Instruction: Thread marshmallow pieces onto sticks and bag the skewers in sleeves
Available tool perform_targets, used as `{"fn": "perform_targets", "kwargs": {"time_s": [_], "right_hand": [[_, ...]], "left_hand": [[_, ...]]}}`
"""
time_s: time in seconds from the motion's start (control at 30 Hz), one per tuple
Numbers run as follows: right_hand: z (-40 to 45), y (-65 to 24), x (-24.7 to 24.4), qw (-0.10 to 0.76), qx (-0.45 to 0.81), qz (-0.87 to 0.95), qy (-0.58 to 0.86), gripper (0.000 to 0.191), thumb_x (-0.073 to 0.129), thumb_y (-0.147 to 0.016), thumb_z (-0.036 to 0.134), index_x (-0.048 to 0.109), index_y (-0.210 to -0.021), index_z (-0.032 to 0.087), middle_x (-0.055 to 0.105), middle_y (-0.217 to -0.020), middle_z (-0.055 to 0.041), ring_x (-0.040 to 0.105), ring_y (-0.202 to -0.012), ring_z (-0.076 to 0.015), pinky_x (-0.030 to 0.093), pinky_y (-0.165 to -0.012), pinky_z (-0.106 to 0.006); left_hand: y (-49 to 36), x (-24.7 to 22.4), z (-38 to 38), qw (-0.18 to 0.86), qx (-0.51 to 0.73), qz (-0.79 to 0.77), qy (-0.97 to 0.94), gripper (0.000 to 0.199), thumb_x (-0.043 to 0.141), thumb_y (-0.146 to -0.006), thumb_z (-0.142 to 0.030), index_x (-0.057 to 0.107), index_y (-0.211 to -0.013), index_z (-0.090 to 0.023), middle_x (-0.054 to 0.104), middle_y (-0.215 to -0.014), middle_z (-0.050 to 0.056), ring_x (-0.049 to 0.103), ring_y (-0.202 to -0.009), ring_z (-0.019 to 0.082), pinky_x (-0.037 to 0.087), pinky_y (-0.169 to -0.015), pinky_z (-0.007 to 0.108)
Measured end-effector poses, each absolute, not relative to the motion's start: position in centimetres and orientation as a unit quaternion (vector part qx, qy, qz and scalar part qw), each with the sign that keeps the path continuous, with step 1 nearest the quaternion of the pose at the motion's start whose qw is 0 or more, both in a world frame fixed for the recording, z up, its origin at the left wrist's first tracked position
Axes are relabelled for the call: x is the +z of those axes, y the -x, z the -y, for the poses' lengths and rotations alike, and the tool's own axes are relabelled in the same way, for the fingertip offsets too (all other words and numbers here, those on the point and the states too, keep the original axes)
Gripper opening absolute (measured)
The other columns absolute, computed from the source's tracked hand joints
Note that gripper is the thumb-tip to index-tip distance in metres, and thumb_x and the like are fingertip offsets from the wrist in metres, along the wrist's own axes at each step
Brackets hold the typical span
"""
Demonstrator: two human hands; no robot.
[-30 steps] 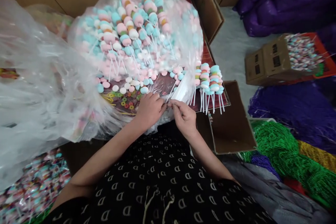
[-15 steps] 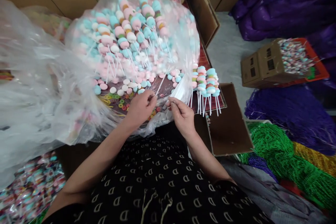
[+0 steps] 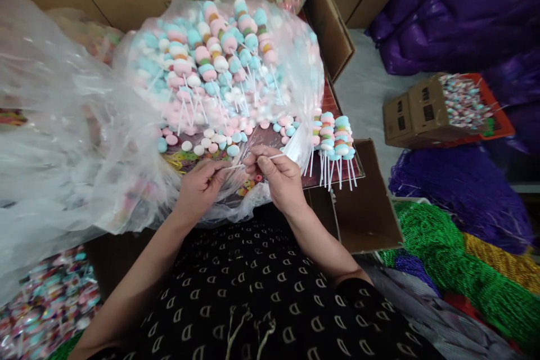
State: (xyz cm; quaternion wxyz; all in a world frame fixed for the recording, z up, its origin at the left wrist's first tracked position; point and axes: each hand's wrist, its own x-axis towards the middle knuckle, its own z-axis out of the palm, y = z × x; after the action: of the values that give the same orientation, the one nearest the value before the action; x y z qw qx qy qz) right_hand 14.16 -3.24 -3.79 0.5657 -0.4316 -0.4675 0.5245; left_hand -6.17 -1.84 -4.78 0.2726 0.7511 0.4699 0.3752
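Right hand (image 3: 280, 180): fingers pinching white stick (image 3: 274, 156). Left hand (image 3: 198, 191): fingers curled, grip unclear. Candy skewers (image 3: 202, 67) heaped in plastic bag (image 3: 299, 67); small skewer bunch (image 3: 333, 140) outside.

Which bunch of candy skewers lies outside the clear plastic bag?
The small bunch of pastel candy skewers beyond the right hand, just right of the clear plastic bag. Its white sticks show uncovered; the other skewers lie inside the bag.

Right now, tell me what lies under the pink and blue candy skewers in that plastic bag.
Along the heap's near edge, loose round candies and small coloured candy rings show through the clear plastic bag. Under the middle, the candy skewers cover whatever lies there.
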Motion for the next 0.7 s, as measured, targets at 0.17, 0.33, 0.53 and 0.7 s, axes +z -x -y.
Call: {"fn": "perform_targets", "kwargs": {"time_s": [0.17, 0.33, 0.53, 0.7], "right_hand": [[3.3, -13.8, -3.7, 0.566, 0.526, 0.479, 0.417, 0.038, 0.063, -0.103, 0.06, 0.072, -0.12, 0.027, 0.082, -0.099, -0.0016, 0.076, -0.08, -0.0158, 0.068, -0.075, -0.036], [3.4, -13.5, -3.8, 0.557, 0.509, 0.492, 0.435, 0.043, 0.059, -0.103, 0.065, 0.071, -0.119, 0.027, 0.082, -0.098, -0.0025, 0.077, -0.083, -0.0176, 0.068, -0.08, -0.04], [3.7, -13.9, -3.5, 0.561, 0.501, 0.473, 0.459, 0.039, 0.064, -0.102, 0.061, 0.076, -0.119, 0.028, 0.081, -0.09, -0.0006, 0.074, -0.075, -0.0156, 0.066, -0.074, -0.035], [3.4, -16.0, -3.4, 0.6, 0.44, 0.429, 0.513, 0.034, 0.067, -0.101, 0.054, 0.081, -0.118, 0.028, 0.069, -0.067, 0.0039, 0.057, -0.055, -0.0125, 0.055, -0.058, -0.029]], "left_hand": [[6.4, -4.8, 1.8, 0.262, 0.392, -0.477, -0.741, 0.022, 0.06, -0.105, -0.036, 0.079, -0.105, -0.023, 0.078, -0.093, 0.002, 0.073, -0.088, 0.019, 0.061, -0.082, 0.032], [6.7, -5.0, 1.7, 0.261, 0.394, -0.475, -0.742, 0.025, 0.059, -0.107, -0.04, 0.078, -0.104, -0.024, 0.076, -0.091, 0.001, 0.072, -0.087, 0.018, 0.061, -0.082, 0.033], [6.2, -4.1, 2.4, 0.343, 0.339, -0.448, -0.753, 0.03, 0.057, -0.106, -0.044, 0.08, -0.107, -0.025, 0.081, -0.094, 0.003, 0.075, -0.084, 0.019, 0.063, -0.08, 0.034], [4.7, -3.1, 2.8, 0.388, 0.286, -0.396, -0.781, 0.033, 0.054, -0.106, -0.041, 0.082, -0.109, -0.024, 0.083, -0.101, 0.005, 0.077, -0.092, 0.02, 0.062, -0.088, 0.033]]}}
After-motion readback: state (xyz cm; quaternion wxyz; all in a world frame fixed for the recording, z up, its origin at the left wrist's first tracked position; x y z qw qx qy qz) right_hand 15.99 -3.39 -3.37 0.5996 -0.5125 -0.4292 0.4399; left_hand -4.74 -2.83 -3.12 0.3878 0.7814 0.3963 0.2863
